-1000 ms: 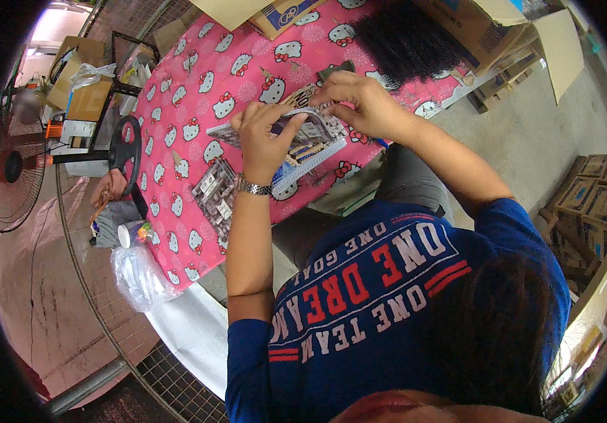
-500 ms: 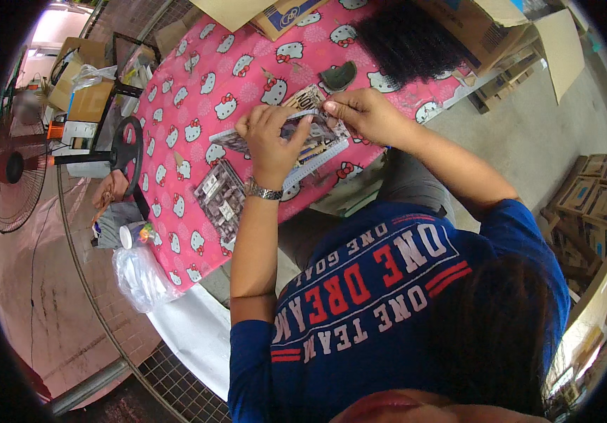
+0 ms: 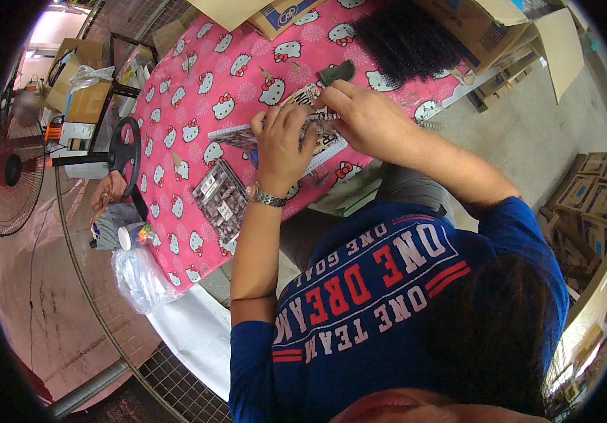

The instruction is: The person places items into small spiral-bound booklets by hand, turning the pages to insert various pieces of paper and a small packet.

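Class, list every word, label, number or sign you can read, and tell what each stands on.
The wording isn't copied here.
Blue shirt: large white and red lettering, readable.
Open booklet: bold dark lettering, partly covered.
Flat booklet: pale labels, too small to read.
Top carton: blue emblem, unclear.
Upper-right carton: blurred print.
Stacked cartons: blue marks, too small to read.

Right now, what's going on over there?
The person's bare left hand rests on a partly open notebook with grey-patterned covers, and the bare right hand bends over its far right part, the exact grip hidden. Beneath is a pink, cartoon-printed tablecloth. A second grey-patterned notebook lies closed to the left. A small, curved, dark-green piece sits just beyond the right hand; farther off lies a mass of black, coil-like strands.
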A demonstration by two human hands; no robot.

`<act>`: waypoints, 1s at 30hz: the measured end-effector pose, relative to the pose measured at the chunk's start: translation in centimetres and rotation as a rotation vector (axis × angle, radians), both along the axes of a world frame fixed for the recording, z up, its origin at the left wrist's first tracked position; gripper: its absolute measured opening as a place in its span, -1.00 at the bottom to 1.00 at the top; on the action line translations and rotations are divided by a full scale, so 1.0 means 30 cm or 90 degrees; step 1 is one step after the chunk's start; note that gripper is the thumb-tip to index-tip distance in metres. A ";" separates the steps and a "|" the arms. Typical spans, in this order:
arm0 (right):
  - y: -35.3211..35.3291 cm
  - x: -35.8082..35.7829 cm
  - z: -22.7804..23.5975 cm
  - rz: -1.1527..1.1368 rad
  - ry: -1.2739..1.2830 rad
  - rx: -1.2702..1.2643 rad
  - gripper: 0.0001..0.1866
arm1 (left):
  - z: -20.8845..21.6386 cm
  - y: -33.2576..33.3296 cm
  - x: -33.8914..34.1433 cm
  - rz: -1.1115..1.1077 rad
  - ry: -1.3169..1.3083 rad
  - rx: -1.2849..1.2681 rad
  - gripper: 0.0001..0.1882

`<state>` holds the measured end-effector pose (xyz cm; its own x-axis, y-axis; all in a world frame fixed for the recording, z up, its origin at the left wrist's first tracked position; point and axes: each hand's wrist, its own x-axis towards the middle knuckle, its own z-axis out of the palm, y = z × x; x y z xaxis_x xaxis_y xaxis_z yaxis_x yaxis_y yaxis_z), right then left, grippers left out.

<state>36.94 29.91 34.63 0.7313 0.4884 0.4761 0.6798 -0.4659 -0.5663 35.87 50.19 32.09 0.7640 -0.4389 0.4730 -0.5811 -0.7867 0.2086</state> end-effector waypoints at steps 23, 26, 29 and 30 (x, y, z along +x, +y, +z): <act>0.096 0.411 -0.539 -0.262 0.142 -0.328 -0.45 | -0.014 0.054 -0.037 0.158 0.054 -0.071 -0.63; 0.047 0.397 -0.323 -0.100 0.236 -0.127 -0.43 | 0.006 0.068 -0.045 0.131 0.040 -0.035 -0.62; -0.013 0.249 -0.180 0.342 0.566 0.291 -0.34 | 0.002 0.049 -0.039 0.107 0.028 -0.043 -0.61; -0.036 0.215 -0.144 0.528 0.697 0.459 -0.30 | 0.002 0.039 -0.022 0.093 0.026 -0.058 -0.61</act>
<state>43.40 28.83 30.32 0.5171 0.8293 0.2120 -0.2811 0.3984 -0.8731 35.22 51.35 32.14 0.8356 -0.2791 0.4731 -0.4521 -0.8387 0.3036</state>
